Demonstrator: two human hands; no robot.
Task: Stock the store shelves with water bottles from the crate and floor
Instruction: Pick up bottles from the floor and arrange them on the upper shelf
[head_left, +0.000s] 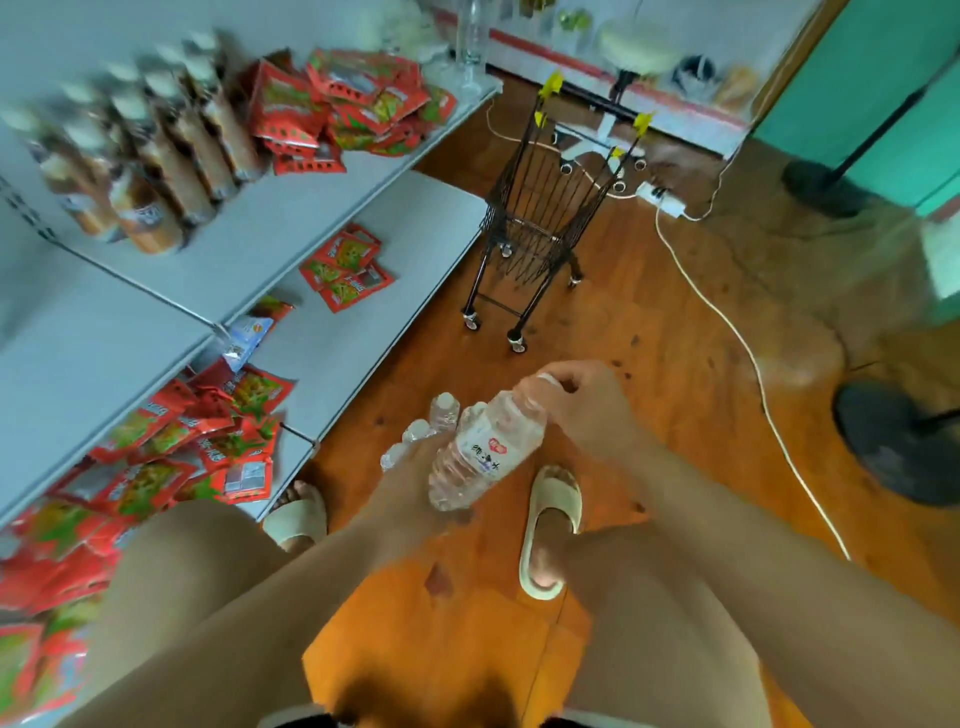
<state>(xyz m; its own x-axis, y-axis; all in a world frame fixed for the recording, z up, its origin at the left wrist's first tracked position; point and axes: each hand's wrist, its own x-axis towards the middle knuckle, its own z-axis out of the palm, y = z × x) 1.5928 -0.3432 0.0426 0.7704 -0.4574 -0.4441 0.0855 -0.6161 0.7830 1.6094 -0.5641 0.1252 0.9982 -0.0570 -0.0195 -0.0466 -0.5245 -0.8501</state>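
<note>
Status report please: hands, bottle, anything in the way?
Right hand grips bottle at its cap end. Left hand beneath it, by more bottles, grip unclear. Cart stands ahead, beside shelf.

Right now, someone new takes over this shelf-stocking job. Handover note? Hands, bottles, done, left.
Right hand: grips the cap end of a clear plastic water bottle with a white label, tilted above the floor.
Left hand: blurred, under that bottle; grip unclear.
Three more clear capped bottles cluster by the left hand; whether they are held or standing, cannot tell.
Done: no water bottles visible on the white metal shelves.
Left: shelve all of them. The crate is not in view.
</note>
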